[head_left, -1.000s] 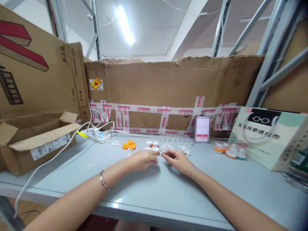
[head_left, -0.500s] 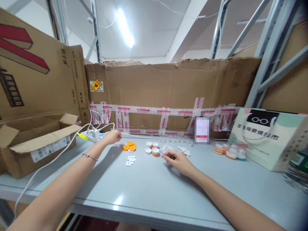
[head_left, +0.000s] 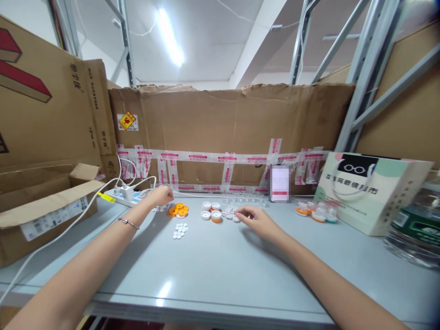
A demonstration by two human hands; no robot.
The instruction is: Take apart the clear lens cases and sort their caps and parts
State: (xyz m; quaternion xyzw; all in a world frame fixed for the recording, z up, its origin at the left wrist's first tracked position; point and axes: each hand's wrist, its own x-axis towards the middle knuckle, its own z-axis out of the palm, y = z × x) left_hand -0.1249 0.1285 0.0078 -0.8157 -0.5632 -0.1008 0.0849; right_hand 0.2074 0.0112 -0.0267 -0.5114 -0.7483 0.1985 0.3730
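Note:
My left hand [head_left: 161,196] is at the back left of the table with its fingers curled closed. Small white pieces [head_left: 161,208] lie just under it, and whatever its fingertips hold is hidden. Beside it is a cluster of orange round caps [head_left: 178,210], with small white discs [head_left: 180,230] in front. My right hand [head_left: 257,222] has thumb and fingers drawn together by a pile of small white parts [head_left: 228,212]. I cannot make out anything in its pinch. Between the hands stand several white ring-shaped caps [head_left: 206,214], at least one on an orange base.
Clear round pieces [head_left: 244,199] line the back beside a phone-like screen [head_left: 280,184]. Farther right are assembled orange and clear items [head_left: 319,213], a paper bag [head_left: 367,197] and a large bottle [head_left: 414,224]. An open carton [head_left: 51,215], power strip [head_left: 123,195] and white cable occupy the left.
The view has turned slightly right. My right hand has moved back and to the right over the table, now covering white parts seen before. My left hand has shifted slightly rightward, staying closed.

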